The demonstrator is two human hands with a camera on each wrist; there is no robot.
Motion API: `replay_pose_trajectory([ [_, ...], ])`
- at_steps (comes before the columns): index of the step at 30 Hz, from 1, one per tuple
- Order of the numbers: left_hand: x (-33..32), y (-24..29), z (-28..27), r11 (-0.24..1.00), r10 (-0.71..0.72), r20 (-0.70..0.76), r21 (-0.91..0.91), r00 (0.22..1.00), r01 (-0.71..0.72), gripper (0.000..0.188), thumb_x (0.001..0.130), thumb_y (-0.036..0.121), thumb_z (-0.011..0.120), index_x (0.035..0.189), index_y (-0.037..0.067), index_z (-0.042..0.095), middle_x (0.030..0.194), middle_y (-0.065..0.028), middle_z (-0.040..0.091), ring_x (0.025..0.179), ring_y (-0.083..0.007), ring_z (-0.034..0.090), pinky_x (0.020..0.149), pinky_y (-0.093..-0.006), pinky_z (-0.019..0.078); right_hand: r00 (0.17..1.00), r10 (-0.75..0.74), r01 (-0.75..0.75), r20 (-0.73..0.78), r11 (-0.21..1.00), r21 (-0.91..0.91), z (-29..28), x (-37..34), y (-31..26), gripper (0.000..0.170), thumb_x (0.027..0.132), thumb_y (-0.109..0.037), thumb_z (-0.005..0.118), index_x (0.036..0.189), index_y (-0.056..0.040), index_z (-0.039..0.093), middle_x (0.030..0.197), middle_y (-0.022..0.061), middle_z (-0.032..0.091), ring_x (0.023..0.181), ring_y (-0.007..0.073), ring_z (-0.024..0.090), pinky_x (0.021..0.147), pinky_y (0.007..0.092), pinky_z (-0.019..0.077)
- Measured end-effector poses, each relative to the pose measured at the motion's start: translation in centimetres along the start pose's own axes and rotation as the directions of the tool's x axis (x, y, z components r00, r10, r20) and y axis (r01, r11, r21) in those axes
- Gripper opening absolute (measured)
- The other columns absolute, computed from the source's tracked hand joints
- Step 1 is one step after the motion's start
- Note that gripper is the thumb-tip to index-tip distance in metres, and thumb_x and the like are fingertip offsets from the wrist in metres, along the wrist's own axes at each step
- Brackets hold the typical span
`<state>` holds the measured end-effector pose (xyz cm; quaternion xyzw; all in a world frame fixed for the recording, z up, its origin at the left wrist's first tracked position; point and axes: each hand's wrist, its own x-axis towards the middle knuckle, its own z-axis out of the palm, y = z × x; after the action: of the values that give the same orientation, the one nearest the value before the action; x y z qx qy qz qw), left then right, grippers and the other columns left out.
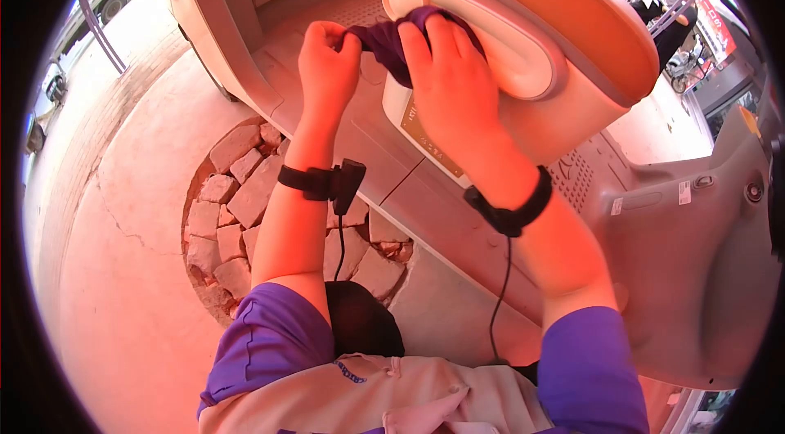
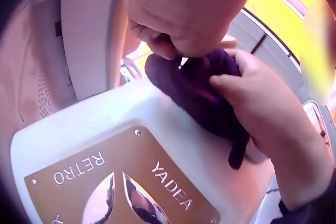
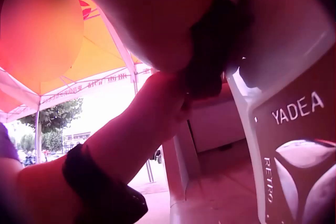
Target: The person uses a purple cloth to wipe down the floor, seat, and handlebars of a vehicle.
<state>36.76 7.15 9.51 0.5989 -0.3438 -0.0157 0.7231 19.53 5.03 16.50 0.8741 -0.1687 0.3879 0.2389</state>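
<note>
A dark purple cloth (image 1: 384,43) is bunched against the front end of a white scooter seat base (image 1: 523,66). My left hand (image 1: 329,66) pinches its left end between thumb and curled fingers. My right hand (image 1: 458,82) grips the bunched part, its fingers laid over the top. In the left wrist view the right thumb presses on the cloth (image 2: 197,90), and a loose tail of it hangs down. The right wrist view shows the cloth (image 3: 212,45) dark and partly hidden behind the right hand (image 3: 152,14).
Below the cloth is a brown plate (image 2: 126,171) lettered YADEA and RETRO. An orange-brown seat cushion (image 1: 564,8) tops the base. The grey footboard (image 1: 384,156) lies under my arms, beside broken paving stones (image 1: 253,197). Black cables hang from both wrist straps.
</note>
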Motion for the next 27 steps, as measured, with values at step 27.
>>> replay_pose_trajectory([
  [27, -4.6, 6.8, 4.4, 0.859, 0.512, 0.054, -0.046, 0.857, -0.510, 0.020, 0.084, 0.003, 0.063, 0.105, 0.002, 0.062, 0.091, -0.0101, 0.066, 0.080, -0.0207, 0.065, 0.070, -0.0315, 0.0506, 0.944, 0.197, -0.289, 0.264, 0.881, 0.375, -6.5, -6.7, 0.8, 0.037, 0.074, -0.001, 0.066, 0.109, -0.0054, 0.054, 0.093, 0.0112, 0.057, 0.089, 0.0325, 0.057, 0.076, 0.0421, 0.0498],
])
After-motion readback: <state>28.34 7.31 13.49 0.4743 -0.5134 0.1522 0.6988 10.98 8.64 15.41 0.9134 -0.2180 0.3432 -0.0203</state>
